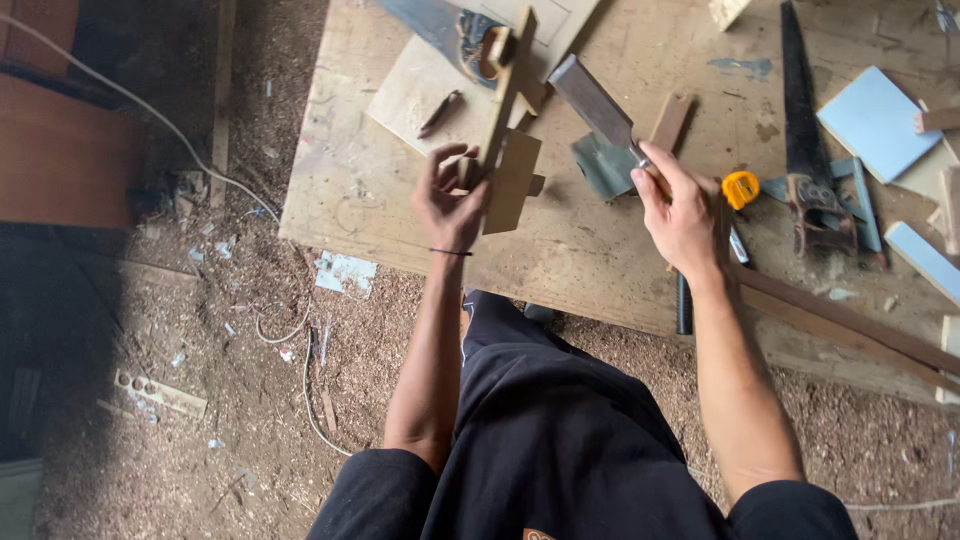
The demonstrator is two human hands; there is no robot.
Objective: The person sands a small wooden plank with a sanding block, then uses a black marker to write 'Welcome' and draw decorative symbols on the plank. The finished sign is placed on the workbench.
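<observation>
Wooden cross piece (508,150) in left hand (450,205); right hand (682,215) grips chisel (597,105).

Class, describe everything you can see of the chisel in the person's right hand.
The chisel has a broad, flat blade of grey metal with a squared tip, dulled rather than shiny. Its handle is almost wholly hidden inside the right hand, which grips it at the base of the blade. The tool is held in the air above the plywood board, blade slanting up and to the left, towards the wooden cross-shaped piece held in the left hand. The blade touches neither wood nor board.
</observation>
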